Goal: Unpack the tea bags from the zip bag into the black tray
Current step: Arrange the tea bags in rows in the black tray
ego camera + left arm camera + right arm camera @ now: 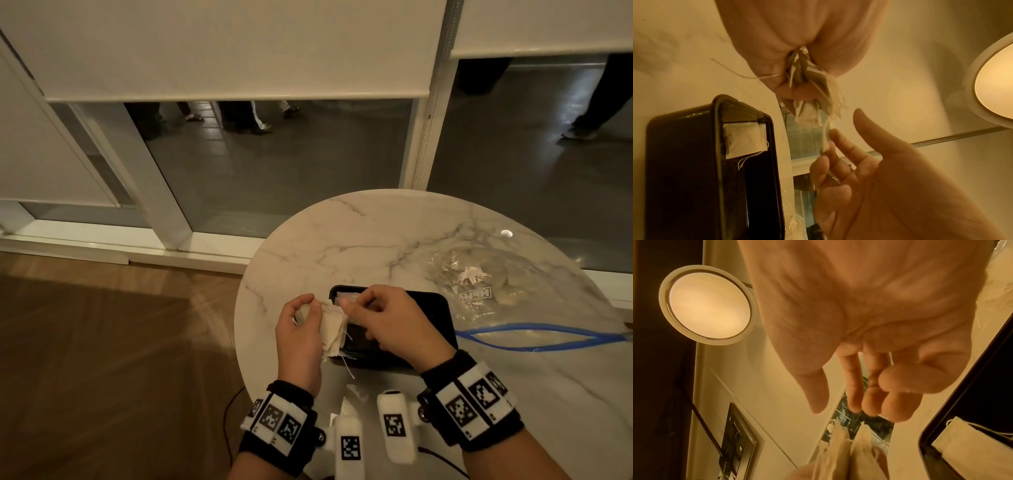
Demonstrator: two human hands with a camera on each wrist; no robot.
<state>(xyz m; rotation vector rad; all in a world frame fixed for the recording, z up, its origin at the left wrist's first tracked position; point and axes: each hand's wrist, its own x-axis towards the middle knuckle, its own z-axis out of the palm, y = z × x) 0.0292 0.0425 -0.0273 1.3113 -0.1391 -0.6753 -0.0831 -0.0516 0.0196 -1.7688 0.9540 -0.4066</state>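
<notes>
My left hand grips a bunch of several tea bags just left of the black tray, strings dangling. In the left wrist view, the left hand has its fingers curled round the tea bags. My right hand hovers over the tray's near-left corner; its fingers touch a tea bag edge hanging from the bunch, thumb held apart. The right hand shows nothing between thumb and fingers. One tea bag lies flat in the tray. The clear zip bag with a blue zip lies to the right.
The round marble table ends close to the left of my left hand, with wood floor below. A glass wall stands behind. Small paper scraps lie near the table's front edge. A round ceiling lamp shows overhead.
</notes>
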